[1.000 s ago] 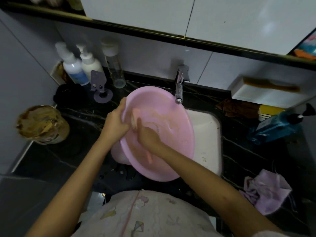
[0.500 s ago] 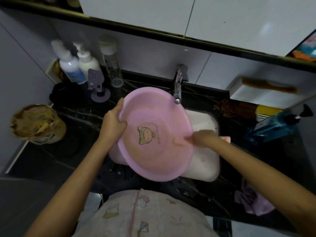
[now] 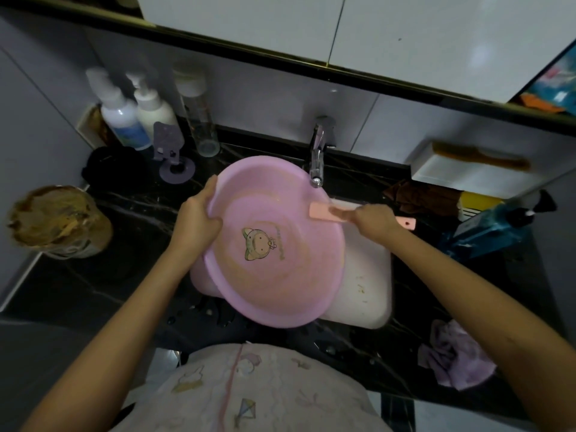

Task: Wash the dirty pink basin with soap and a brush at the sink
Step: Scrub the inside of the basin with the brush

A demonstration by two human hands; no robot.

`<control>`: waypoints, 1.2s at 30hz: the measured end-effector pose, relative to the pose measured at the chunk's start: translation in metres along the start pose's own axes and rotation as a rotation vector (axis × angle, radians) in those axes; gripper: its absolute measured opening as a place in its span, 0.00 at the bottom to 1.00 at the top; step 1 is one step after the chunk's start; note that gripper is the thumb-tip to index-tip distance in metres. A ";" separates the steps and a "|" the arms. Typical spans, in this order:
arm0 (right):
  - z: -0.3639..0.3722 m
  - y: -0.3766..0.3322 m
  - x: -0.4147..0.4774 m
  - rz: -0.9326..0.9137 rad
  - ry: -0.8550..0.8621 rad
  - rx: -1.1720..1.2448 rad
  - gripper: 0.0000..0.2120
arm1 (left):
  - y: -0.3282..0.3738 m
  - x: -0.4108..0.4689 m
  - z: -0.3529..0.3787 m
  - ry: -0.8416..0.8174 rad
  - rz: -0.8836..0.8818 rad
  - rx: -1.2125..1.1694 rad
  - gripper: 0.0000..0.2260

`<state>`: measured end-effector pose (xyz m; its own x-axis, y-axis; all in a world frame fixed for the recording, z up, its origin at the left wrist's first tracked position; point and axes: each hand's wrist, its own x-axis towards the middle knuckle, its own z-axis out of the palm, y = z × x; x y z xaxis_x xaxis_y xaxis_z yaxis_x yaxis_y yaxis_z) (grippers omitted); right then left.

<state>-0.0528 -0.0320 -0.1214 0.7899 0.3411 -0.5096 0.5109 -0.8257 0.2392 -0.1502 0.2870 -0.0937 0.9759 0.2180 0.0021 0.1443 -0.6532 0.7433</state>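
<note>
Our left hand [image 3: 199,218] gripped the tilted pink basin [image 3: 274,244] by its left rim; our right hand [image 3: 375,221] held the brush [image 3: 327,212] at its far-right rim. The basin's printed lettering was unreadable.

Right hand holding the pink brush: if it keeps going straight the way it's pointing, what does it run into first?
The right hand points the pink brush leftward over the pink basin rim. Going straight on, the brush head would likely meet the basin's inner wall first, though the depth is hard to judge.

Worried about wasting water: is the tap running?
Seemingly off: no stream shows below the faucet spout above the pink basin.
</note>
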 end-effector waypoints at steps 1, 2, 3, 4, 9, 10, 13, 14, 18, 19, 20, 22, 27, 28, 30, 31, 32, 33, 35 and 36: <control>0.002 -0.004 -0.004 0.001 -0.103 0.016 0.24 | 0.000 0.000 0.000 -0.001 -0.003 0.003 0.34; 0.006 -0.009 -0.005 0.025 -0.257 0.110 0.22 | 0.000 0.000 -0.001 -0.002 -0.003 0.010 0.34; 0.007 -0.015 -0.007 0.048 -0.421 0.236 0.23 | 0.001 0.001 0.000 0.003 -0.001 0.014 0.34; 0.005 -0.019 -0.007 0.038 -0.500 0.294 0.24 | 0.002 0.001 0.000 0.006 -0.001 0.014 0.34; 0.003 -0.004 -0.005 0.050 0.073 -0.055 0.26 | 0.004 -0.002 0.001 0.025 -0.004 -0.005 0.34; 0.006 -0.003 -0.011 0.035 0.059 -0.043 0.27 | 0.002 -0.002 0.000 0.029 -0.005 -0.011 0.34; 0.022 -0.025 -0.033 0.045 -0.273 0.263 0.21 | -0.008 -0.003 0.002 0.020 0.005 -0.036 0.33; 0.030 -0.041 -0.042 0.017 -0.416 0.424 0.21 | -0.008 -0.003 0.002 0.026 -0.005 -0.047 0.33; 0.033 -0.088 -0.077 -0.281 -0.610 0.789 0.28 | 0.000 -0.005 0.006 0.079 -0.053 -0.069 0.32; 0.030 -0.088 -0.075 -0.277 -0.627 0.797 0.28 | 0.002 -0.005 0.006 0.087 -0.057 -0.063 0.32; 0.030 -0.085 -0.066 -0.263 -0.641 0.762 0.28 | 0.002 -0.004 0.006 0.088 -0.054 -0.056 0.33; 0.029 -0.073 -0.045 -0.159 -0.621 0.680 0.23 | 0.003 -0.003 0.007 0.071 -0.030 -0.039 0.33; 0.016 -0.052 0.001 0.305 0.037 0.595 0.22 | 0.009 -0.002 0.007 0.058 -0.001 0.002 0.33; 0.011 -0.052 0.007 0.267 0.122 0.492 0.21 | 0.012 -0.003 0.007 0.060 0.015 0.001 0.33; 0.009 -0.057 0.013 0.196 0.173 0.409 0.23 | 0.017 -0.004 0.008 0.071 0.043 -0.006 0.33; 0.011 -0.062 0.012 0.201 0.116 0.405 0.23 | 0.018 -0.005 0.007 0.077 0.049 -0.004 0.33; 0.018 -0.067 0.009 0.200 0.040 0.395 0.22 | 0.017 -0.006 0.007 0.077 0.051 -0.004 0.32; 0.024 -0.073 -0.001 0.173 -0.048 0.451 0.22 | 0.016 -0.006 0.006 0.077 0.049 -0.010 0.32; 0.032 -0.087 -0.024 0.044 -0.235 0.410 0.22 | 0.015 -0.008 0.006 0.087 0.044 -0.033 0.31; 0.031 -0.094 -0.038 -0.022 -0.339 0.352 0.22 | 0.016 -0.009 0.006 0.094 0.042 -0.049 0.31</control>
<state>-0.1414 0.0187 -0.1501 0.5957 0.2429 -0.7656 0.3344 -0.9416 -0.0385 -0.1557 0.2699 -0.0862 0.9609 0.2600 0.0948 0.0936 -0.6277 0.7729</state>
